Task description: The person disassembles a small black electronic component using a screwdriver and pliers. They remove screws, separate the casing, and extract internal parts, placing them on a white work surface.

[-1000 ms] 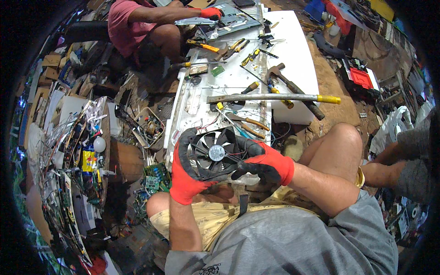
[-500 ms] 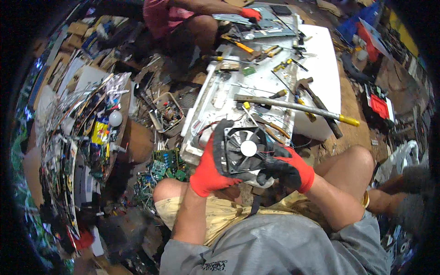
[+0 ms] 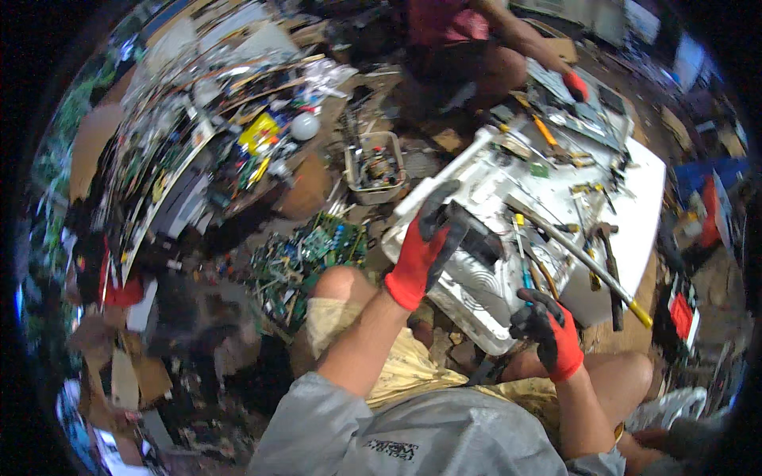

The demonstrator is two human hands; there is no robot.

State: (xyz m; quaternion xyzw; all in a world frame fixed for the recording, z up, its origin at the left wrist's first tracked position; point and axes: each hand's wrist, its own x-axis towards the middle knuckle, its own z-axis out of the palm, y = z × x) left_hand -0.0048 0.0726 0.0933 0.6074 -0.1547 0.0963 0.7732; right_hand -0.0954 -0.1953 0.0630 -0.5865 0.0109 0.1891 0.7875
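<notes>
My left hand (image 3: 431,247), in a red and black glove, grips a black cooling fan (image 3: 476,236) by its edge. The fan is tilted over the white panel (image 3: 651,178), so its dark side shows and its blades are hidden. My right hand (image 3: 549,329), gloved alike, is closed near the panel's front edge. Its fingers are pinched on a slim teal-handled tool (image 3: 527,279), mostly hidden and blurred. Beyond it on the panel lie a yellow-ended tool (image 3: 520,220), pliers with brown handles (image 3: 545,270) and a long metal bar (image 3: 583,258) with a yellow end.
Hammers (image 3: 609,274) and orange-handled pliers (image 3: 545,131) lie farther over the panel. Across from me a crouching person's gloved hand (image 3: 575,86) is on flat metal parts. Green circuit boards (image 3: 309,258), a bin of small parts (image 3: 375,194) and a scrap heap (image 3: 214,143) are at left.
My right hand has left the fan, moved right and closed on a slim teal tool. The left hand has tilted the fan away over the panel. The view has swung left.
</notes>
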